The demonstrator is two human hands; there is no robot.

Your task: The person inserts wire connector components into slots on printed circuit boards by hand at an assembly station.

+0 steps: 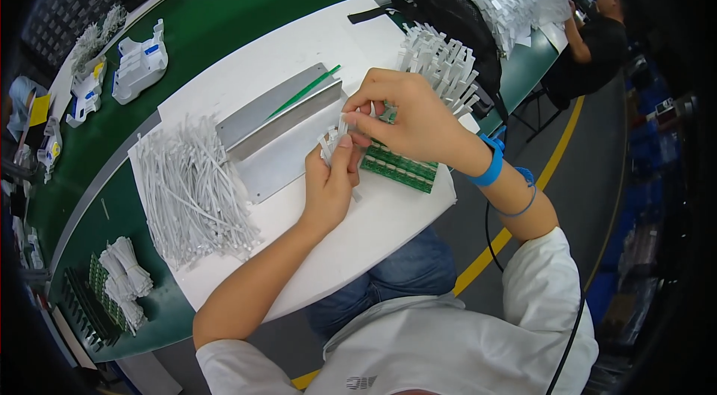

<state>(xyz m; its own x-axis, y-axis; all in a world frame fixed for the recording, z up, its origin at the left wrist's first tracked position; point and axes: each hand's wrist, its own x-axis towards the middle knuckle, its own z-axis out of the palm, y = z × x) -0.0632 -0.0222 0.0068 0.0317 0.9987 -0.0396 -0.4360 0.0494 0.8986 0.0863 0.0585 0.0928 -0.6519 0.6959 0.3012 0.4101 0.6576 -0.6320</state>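
A: Hands, two. State?
B: Left hand (327,190): narrow, fingers closed on white leads (327,145). Right hand (407,115): pinched on the leads' upper end, at the left's one o'clock.
A: Reason for the hold?
B: Probably the left steadies while the right's fingertips do fine work.
A: Surroundings, clock centred on the leads?
B: Pile (190,193), loose white cables: eight to nine o'clock, likely kept within the left's reach. Bracket (287,122), metal: nine to ten, green strip (305,91) lying across it. Bunch (442,70), white connectors: two, beyond the right hand. Boards (399,169), green: four, partly under the right forearm.
A: Leads, location?
B: Between both hands, touching each, above the white sheet (358,234).
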